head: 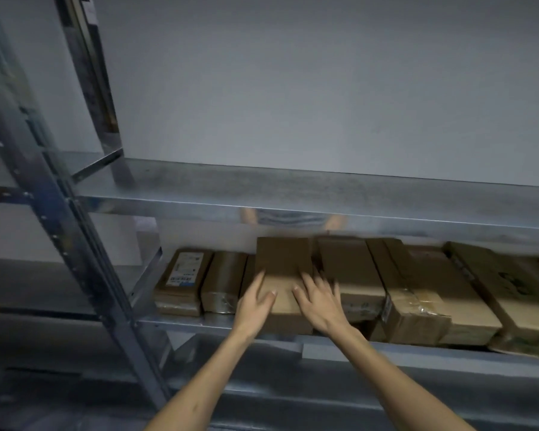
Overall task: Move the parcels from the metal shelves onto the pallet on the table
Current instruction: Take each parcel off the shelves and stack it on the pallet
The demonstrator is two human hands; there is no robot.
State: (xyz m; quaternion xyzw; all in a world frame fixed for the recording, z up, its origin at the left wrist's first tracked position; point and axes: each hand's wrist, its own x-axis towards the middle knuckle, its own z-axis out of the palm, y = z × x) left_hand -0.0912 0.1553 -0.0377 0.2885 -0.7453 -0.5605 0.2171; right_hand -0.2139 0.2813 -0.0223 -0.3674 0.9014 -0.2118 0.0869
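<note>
Parcel (282, 275) on shelf (199, 321); both hands flat on top, fingers spread; left (255, 301), right (319, 301).

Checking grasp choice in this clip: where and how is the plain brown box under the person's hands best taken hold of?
By its two long side faces near the front end, approached from the open shelf front. The plain brown box lies lengthwise into the shelf, with neighbours close alongside and the upper shelf low overhead. The left hand and right hand lie open at its front corners.

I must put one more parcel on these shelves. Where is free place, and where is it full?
Free: the upper shelf, bare along its visible length. Crowded: the lower shelf, with parcels side by side from the labelled box rightward; both hands reach the middle parcel.
</note>
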